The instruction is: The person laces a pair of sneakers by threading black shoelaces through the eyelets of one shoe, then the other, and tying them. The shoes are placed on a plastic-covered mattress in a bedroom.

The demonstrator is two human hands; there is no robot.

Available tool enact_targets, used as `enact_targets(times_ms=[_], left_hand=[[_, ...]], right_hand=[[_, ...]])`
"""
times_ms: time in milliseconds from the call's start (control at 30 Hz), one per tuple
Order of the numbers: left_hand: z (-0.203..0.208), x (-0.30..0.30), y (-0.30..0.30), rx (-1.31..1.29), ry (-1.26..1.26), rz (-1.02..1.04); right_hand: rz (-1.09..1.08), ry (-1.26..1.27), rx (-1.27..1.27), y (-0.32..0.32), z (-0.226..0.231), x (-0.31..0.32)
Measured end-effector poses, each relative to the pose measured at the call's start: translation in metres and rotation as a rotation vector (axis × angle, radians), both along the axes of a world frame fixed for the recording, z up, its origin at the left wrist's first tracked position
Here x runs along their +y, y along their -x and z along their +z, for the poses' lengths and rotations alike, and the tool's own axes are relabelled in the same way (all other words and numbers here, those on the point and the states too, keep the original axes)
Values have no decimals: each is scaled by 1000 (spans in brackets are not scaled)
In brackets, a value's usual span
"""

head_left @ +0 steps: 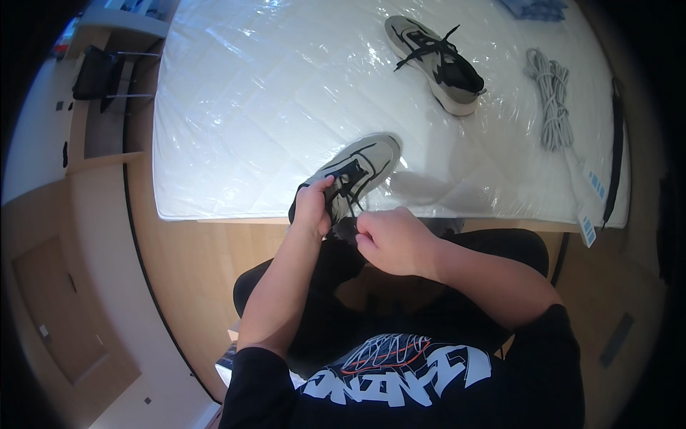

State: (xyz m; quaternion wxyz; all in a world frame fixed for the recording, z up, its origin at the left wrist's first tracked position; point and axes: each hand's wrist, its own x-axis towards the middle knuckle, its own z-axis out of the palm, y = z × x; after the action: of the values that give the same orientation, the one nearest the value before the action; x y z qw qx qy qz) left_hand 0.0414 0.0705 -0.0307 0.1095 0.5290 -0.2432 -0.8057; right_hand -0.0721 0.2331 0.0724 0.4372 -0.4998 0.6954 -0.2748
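- We have the near shoe [375,154], grey with dark trim, at the close edge of the plastic-covered mattress [243,129], its toe pointing away and to our right.
- Our left hand [313,207] is closed around the shoe's rear part, thumb near the tongue; most of its fingers are hidden, so we cannot tell whether it also pins a lace.
- Our right hand [394,239] is curled into a loose fist, seemingly pinching the dark laces [349,191] between thumb and forefinger.
- The shoe lies ahead of the right hand and slightly to its left; the left hand touches it directly.
- We judge it light, with a soft upper, a firmer sole and little that could break; the laces should be thin and limp.
- The glossy plastic may let it slide, so we would hold it by the heel and collar, and take the laces near the eyelets.
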Motion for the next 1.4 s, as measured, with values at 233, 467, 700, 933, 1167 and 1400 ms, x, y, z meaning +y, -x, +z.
enact_targets(times_ms=[233,467,700,933,1167,1400], left_hand=[[10,9,11,-95,135,37],[6,4,13,-116,131,23],[17,-2,6,-112,145,-141],[40,2,-5,-133,422,-319],[133,-6,6,-58,446,-610],[144,8,36,-83,463,-844]], right_hand=[[277,-196,151,-9,-12,19],[246,-274,25,-8,-8,24],[-245,139,-949,80,21,7],[-222,693,-1685,143,47,-2],[-586,438,-1487,111,55,-12],[-534,99,-1203,71,54,-12]])
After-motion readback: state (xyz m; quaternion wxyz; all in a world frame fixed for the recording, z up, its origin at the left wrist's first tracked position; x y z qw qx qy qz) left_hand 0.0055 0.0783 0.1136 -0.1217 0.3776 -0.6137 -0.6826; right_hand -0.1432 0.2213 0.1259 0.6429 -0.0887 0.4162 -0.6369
